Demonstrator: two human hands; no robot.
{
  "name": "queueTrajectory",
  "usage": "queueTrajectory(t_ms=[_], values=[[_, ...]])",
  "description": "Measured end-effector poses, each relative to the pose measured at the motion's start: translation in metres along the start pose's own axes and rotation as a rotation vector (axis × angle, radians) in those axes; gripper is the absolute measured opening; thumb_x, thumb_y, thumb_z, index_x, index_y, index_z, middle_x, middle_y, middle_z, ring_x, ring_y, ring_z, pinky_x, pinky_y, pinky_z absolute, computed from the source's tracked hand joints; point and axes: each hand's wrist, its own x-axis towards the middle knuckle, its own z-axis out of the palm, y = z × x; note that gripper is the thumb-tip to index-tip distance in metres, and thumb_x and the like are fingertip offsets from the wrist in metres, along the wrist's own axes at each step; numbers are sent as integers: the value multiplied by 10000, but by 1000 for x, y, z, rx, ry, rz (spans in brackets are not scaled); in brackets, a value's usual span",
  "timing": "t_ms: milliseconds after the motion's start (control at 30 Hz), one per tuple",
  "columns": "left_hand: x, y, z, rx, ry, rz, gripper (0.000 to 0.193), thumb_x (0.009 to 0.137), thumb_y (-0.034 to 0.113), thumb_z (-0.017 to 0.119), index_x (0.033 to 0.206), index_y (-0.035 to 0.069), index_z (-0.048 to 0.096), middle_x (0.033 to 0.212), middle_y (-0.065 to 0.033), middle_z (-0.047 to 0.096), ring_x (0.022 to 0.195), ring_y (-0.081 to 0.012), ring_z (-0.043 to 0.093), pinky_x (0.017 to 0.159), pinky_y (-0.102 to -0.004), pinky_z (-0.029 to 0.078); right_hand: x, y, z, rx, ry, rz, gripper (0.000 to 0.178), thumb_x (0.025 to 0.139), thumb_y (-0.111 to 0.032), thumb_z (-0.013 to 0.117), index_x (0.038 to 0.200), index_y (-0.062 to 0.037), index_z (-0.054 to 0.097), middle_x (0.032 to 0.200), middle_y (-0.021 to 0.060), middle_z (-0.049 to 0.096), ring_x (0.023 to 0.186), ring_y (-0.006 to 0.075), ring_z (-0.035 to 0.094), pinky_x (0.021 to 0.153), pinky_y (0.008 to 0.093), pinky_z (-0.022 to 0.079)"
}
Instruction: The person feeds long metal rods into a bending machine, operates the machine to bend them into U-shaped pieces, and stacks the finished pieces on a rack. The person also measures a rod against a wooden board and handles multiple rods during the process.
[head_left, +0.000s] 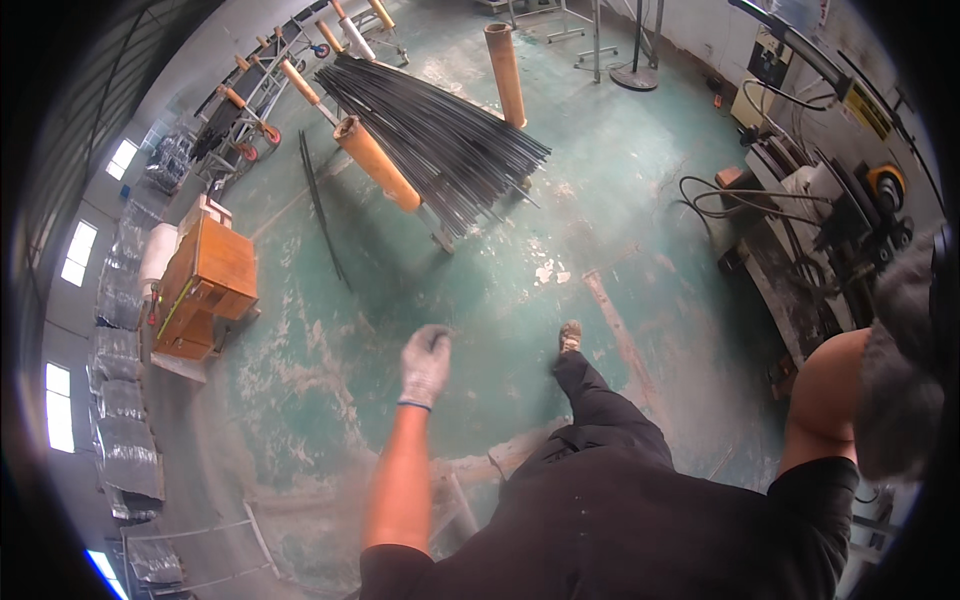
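Observation:
My left hand (427, 368) wears a pale knit glove and hangs over the green floor in front of my body. Its fingers are loosely curled in, and nothing shows in them. At the far right my right hand (900, 370) is raised close to the camera, in a grey glove, with the arm bent. It is blurred and partly cut off by the dark rim, so its fingers cannot be made out. Ahead lies a large bundle of long black strips (420, 135), fanned toward me on a low stand between upright orange-brown tubes (378, 165).
A few loose black strips (322, 210) lie on the floor left of the bundle. A wooden cabinet (222, 262) stands at the left, near wrapped stacks (128, 440). On the right is a machine with hoses (800, 210). A round-based stand (634, 77) is farther back.

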Motion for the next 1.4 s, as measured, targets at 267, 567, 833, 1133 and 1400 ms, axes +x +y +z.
queueTrajectory(t_ms=[267,567,833,1133,1400], values=[[237,107,-62,240,115,206,201,1010,101,693,1163,2,777,1097,-148,793,1016,-253,762,955,-370,594,-83,191,149,-120,63,680,230,904,71,794,1125,12,823,1024,126,843,859,150,764,756,279,595],[471,144,-105,476,316,322,228,990,170,676,1154,42,769,1170,-217,763,1133,-437,714,1030,-529,564,-140,344,377,125,-287,1158,133,988,-175,826,1092,-95,806,988,176,812,918,340,819,800,398,645],[649,72,-105,625,264,140,293,1007,330,667,1042,57,768,1115,-228,776,1097,-448,727,997,-555,578,-201,408,509,37,-694,1207,192,1006,-269,764,1099,-108,814,1063,146,805,1010,382,779,880,475,622],[680,91,-63,723,166,116,165,931,293,753,929,128,741,977,-105,712,1004,-353,707,892,-504,591,-250,527,659,75,-847,1418,208,982,-362,757,1025,-167,815,965,160,814,937,384,789,860,497,619],[706,107,-63,594,209,59,71,904,122,734,910,54,713,942,-154,695,935,-401,667,863,-518,547,-291,698,887,76,-1098,1310,240,989,-317,677,1083,-149,820,1056,216,815,1023,423,792,922,557,621]])
